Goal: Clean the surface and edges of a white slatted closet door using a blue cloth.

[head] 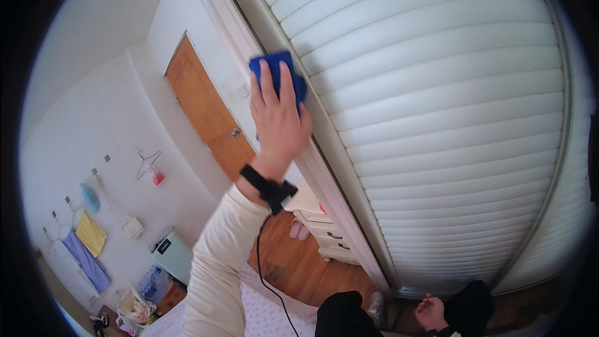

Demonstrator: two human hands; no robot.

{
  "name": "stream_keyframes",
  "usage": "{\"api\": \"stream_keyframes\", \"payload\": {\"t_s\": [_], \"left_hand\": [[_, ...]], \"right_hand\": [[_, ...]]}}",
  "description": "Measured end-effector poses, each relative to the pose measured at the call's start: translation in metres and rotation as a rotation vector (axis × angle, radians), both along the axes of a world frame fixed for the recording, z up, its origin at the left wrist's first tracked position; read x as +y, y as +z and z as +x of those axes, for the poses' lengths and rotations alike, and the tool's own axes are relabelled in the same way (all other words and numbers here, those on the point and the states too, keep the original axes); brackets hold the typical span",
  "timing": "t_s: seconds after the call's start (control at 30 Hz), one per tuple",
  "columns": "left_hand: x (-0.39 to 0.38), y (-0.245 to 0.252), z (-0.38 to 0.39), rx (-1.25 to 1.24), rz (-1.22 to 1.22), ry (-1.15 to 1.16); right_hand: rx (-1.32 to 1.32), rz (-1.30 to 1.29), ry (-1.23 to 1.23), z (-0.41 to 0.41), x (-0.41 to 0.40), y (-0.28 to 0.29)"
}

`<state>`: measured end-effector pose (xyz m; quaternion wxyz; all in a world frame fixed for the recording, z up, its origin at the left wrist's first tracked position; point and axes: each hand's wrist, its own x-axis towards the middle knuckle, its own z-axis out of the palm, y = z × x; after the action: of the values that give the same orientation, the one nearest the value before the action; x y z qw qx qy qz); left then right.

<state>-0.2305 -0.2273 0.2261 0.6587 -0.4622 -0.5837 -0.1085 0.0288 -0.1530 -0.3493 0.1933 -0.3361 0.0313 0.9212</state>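
Observation:
My left hand (pixel 279 117) is raised and presses a folded blue cloth (pixel 276 68) flat against the edge of the white wardrobe frame (pixel 323 182), its fingers spread over the cloth. A black strap with a cable is round that wrist. Right of the frame stands the white ribbed wardrobe door (pixel 444 117). Low in the view, beside my knee, my right hand (pixel 430 312) hangs with curled fingers and nothing seen in it.
A bed with a patterned sheet (pixel 271 309) lies below my left arm. Behind the frame are a white drawer cabinet (pixel 327 234), pink slippers (pixel 299 230) and a wooden door (pixel 206 103). Bags (pixel 135 306) and a pale green suitcase (pixel 174 255) stand by the left wall.

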Motion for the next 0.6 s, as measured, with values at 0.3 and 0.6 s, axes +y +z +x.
{"api": "stream_keyframes", "payload": {"t_s": [0.3,0.6], "left_hand": [[0.015,0.131,-0.028,0.111,0.169,-0.031],[0.029,0.166,-0.019,-0.098,0.353,0.046]], "right_hand": [[0.046,0.008,0.014,0.000,-0.006,0.006],[-0.039,-0.010,-0.015,-0.003,-0.008,0.017]]}}
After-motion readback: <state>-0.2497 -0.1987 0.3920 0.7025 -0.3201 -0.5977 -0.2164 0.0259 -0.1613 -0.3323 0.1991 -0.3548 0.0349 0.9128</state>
